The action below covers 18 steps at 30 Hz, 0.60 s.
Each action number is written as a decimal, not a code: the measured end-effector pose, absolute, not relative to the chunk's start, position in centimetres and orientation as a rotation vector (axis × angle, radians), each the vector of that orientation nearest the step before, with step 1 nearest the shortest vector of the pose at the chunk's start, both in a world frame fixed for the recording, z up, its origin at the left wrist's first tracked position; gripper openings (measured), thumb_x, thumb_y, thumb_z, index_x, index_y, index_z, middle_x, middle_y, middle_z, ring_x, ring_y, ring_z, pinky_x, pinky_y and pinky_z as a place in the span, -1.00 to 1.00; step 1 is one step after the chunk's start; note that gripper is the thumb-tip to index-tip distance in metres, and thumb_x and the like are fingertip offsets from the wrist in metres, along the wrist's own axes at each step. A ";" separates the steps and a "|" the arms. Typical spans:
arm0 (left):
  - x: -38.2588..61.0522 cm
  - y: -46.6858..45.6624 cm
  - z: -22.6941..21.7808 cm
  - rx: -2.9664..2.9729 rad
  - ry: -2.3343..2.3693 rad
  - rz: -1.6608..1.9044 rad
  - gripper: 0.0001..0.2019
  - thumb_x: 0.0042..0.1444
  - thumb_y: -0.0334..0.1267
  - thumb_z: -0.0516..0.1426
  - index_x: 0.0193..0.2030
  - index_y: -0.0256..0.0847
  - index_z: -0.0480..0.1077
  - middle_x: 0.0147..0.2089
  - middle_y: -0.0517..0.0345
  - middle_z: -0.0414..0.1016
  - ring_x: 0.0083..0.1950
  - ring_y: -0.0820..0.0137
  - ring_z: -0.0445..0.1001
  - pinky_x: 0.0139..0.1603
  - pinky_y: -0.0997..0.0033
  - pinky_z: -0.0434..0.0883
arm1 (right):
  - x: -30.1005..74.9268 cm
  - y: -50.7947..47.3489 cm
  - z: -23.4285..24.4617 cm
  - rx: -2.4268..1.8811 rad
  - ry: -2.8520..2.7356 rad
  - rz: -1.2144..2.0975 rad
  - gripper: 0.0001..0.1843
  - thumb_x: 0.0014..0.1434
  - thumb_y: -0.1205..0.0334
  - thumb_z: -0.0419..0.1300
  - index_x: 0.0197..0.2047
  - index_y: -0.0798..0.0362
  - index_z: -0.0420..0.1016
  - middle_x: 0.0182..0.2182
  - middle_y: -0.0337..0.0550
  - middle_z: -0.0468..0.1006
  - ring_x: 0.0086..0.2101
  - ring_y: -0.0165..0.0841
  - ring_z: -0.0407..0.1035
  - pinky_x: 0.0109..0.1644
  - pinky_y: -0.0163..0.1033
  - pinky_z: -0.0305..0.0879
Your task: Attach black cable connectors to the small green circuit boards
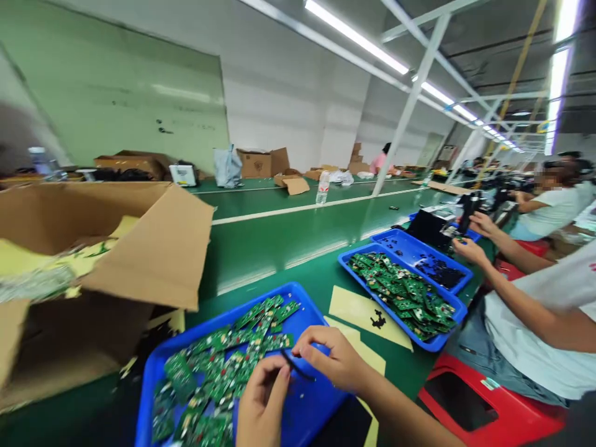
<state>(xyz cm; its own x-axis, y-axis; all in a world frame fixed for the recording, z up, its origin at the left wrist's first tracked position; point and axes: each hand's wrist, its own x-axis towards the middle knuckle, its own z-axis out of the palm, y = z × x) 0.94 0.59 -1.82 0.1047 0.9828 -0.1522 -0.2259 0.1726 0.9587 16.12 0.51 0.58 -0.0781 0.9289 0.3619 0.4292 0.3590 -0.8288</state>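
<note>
My left hand (261,397) and my right hand (333,360) are closed together on a small thin black part (298,369), pinching it over a blue tray (302,310). The tray holds several green circuit boards (223,366). Both hands hover above the tray's right half, near its bare blue floor.
A large open cardboard box (139,248) stands at my left. A co-worker (549,310) sits at my right on a red stool (488,403), hands at a second blue tray of boards (405,295). Yellow sheets (358,310) lie between the trays. A water bottle (322,187) stands on the green belt.
</note>
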 end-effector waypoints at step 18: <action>-1.2 2.0 -2.2 2.039 1.468 1.003 -0.72 0.12 -0.30 0.00 -0.07 -0.29 0.40 -0.13 -0.08 0.44 -0.08 0.19 0.43 -0.03 0.13 0.39 | 18.6 0.0 -0.1 -1.456 -1.359 1.033 -0.80 -0.05 0.11 0.20 -0.52 0.06 0.37 -0.59 -0.26 0.41 -0.52 -0.42 0.29 -0.41 -0.31 0.23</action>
